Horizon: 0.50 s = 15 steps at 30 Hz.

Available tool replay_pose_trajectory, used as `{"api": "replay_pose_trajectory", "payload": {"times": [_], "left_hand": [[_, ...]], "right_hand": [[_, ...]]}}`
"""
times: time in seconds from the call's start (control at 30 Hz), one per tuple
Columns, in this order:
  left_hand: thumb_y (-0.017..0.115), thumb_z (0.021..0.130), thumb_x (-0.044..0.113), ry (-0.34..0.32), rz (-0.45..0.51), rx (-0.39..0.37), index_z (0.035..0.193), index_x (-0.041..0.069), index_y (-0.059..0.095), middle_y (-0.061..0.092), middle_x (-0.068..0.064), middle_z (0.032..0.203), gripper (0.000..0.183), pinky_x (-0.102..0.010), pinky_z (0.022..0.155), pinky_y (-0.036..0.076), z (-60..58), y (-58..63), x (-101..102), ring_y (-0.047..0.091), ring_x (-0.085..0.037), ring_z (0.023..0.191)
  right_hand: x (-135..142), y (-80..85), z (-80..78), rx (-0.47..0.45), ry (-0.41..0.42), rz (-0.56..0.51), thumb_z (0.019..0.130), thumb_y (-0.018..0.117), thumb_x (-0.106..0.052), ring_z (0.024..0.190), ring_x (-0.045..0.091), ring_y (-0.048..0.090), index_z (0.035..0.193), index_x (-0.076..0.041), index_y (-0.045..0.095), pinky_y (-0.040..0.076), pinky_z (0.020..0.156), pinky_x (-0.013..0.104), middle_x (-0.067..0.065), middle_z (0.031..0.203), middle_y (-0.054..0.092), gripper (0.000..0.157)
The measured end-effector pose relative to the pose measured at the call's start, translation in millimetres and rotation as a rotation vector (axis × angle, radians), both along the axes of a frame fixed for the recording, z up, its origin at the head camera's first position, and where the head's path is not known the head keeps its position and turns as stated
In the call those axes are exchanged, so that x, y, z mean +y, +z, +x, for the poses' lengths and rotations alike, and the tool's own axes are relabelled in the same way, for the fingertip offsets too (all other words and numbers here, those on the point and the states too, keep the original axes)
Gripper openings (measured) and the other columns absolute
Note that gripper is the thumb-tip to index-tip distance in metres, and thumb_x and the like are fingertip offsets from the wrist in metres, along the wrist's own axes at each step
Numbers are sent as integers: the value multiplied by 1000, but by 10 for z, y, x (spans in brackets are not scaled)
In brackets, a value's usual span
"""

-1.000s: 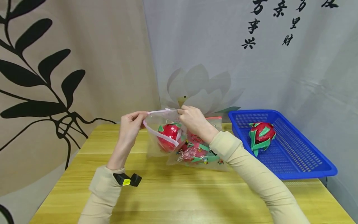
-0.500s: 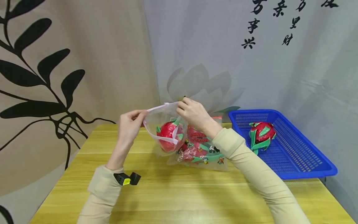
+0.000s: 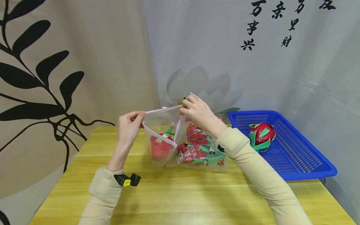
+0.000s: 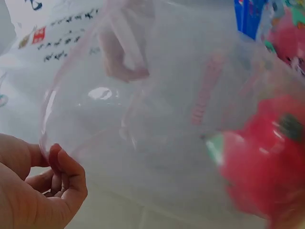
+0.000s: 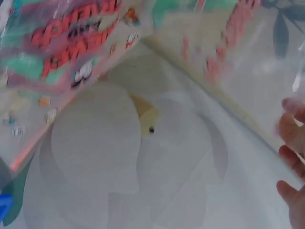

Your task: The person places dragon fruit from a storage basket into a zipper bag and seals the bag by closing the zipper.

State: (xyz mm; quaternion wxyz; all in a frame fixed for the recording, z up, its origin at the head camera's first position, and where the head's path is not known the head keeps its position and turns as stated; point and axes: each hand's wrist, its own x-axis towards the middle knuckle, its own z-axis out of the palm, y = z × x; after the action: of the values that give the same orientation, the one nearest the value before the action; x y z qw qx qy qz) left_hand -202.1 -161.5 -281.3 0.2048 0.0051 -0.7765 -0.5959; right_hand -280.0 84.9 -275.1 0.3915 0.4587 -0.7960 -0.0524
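Observation:
A clear zip bag with a pale pink rim (image 3: 157, 135) stands with its mouth spread wide between both hands. My left hand (image 3: 127, 125) pinches the rim's left corner between thumb and fingers; the left wrist view shows this hand (image 4: 45, 186) close up. At the opposite corner, my right hand (image 3: 198, 111) pinches the rim, some of its fingers raised. Inside the bag, low down, lies a red dragon fruit (image 3: 160, 151) with green scales, blurred in the left wrist view (image 4: 267, 162). Right beside it, a bag printed with cartoon figures (image 3: 199, 138) holds another red and green fruit.
A blue plastic basket (image 3: 298, 147) stands at the table's right side, with one dragon fruit (image 3: 262, 136) in its left part. The wooden table (image 3: 174, 197) runs back to a printed curtain (image 3: 112, 62). My right forearm passes in front of the basket's near-left corner.
The bag rose and tilted, then came down again a little. The dragon fruit in it has dropped lower and to the left. Both hands keep their hold on the rim.

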Motion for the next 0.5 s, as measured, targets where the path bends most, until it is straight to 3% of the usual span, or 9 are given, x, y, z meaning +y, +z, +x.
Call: {"api": "replay_pose_trajectory", "payload": {"times": [0.07,0.13,0.27,0.33,0.4,0.5], "left_hand": [[59,93,16,13,-32,-23,106,-4,70,62,3,77,26,-15,60,53,-12,-29,-39,57,0,59],[58,93,18,13,-73,-65,108,-3,69,63,0,80,28,-14,59,51,-27,-64,-77,57,1,58],[58,93,17,-1,-103,-112,111,-4,68,63,-3,80,29,-13,57,50,-51,-121,-129,56,1,56],[58,92,16,-3,-120,-106,109,-3,69,63,-5,80,28,-13,57,50,-57,-131,-135,56,1,55],[59,92,15,-4,-155,-90,108,-3,69,65,-11,82,27,-13,56,50,-53,-128,-133,57,1,55],[60,91,16,0,-240,-79,107,-2,70,69,-18,84,26,-13,54,49,-31,-111,-122,57,2,54]], "right_hand": [[31,14,6,-99,-16,-46,77,75,-1,96,24,53,79,-14,68,38,110,41,5,94,60,15],[41,24,34,-245,-78,-85,83,66,-1,96,24,52,81,-14,69,46,101,39,5,97,59,14],[-41,-17,125,-647,-279,-195,94,52,-25,89,20,56,94,-13,67,52,71,35,2,100,60,18],[-110,-67,160,-837,-370,-257,94,51,-42,70,15,53,82,-13,62,46,56,30,0,81,59,34],[-176,-135,171,-971,-432,-301,93,49,-54,51,10,43,67,-14,54,36,46,24,-4,61,48,48],[-248,-221,166,-1072,-465,-349,92,53,-48,41,7,27,51,-15,48,22,40,21,-6,46,40,53]]}}
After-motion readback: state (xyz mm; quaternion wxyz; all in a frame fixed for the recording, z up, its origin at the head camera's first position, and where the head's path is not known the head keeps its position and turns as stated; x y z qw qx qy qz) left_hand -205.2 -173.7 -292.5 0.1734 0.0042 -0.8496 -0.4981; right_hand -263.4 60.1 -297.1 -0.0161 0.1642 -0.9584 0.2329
